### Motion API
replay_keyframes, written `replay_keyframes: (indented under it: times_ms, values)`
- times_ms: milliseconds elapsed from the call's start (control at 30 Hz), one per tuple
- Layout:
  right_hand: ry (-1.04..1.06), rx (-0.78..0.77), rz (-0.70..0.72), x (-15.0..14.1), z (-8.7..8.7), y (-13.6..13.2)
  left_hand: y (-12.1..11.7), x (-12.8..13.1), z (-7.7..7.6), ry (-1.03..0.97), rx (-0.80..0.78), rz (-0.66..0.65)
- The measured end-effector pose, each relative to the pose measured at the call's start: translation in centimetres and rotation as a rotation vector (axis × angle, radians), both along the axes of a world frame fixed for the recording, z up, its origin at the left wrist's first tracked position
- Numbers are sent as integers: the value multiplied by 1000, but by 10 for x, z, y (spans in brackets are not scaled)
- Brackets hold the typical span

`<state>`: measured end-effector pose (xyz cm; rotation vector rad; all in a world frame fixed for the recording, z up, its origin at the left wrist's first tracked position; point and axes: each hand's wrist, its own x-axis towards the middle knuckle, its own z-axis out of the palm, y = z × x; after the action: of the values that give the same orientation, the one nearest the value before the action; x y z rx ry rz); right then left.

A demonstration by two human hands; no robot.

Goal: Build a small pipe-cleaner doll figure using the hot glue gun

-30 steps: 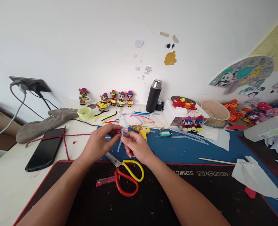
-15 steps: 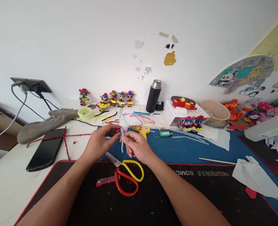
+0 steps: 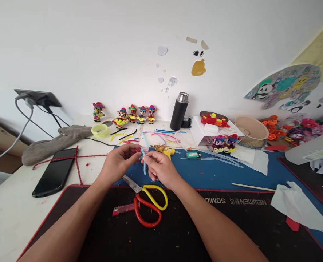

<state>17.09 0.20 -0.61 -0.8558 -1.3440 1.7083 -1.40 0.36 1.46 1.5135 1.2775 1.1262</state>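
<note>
Over the mat's far edge, my left hand [image 3: 119, 163] is closed in a pinch on a small red fuzzy piece [image 3: 137, 150], mostly covered by the fingers. My right hand [image 3: 161, 166] pinches a light blue pipe cleaner [image 3: 144, 169] beside it; one end hangs down between the hands. Whether the pipe cleaner is wound round the red piece cannot be made out. Just below the hands lie scissors [image 3: 147, 211] with one yellow and one red handle, partly over a pink-red cutter-like tool [image 3: 123, 209]. A yellow glue gun [image 3: 166, 151] rests behind my right hand.
Loose pipe cleaners [image 3: 161, 136] lie along the wall near a black flask [image 3: 179, 112] and several small figures [image 3: 121, 118]. A phone [image 3: 54, 173] with red pipe cleaners across it is at left. White paper [image 3: 295, 203] and a wooden stick [image 3: 251, 187] are at right.
The view has shifted slightly. My hands stay close together, and the hanging end of the light blue pipe cleaner has swung a little to the right.
</note>
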Motion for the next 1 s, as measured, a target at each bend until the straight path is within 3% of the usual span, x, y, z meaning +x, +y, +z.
replay_keyframes:
  times_ms: [1000]
  values:
    - [-30, -4, -16, -2, -7, 2, -2, 8, 5, -222, -112, 35]
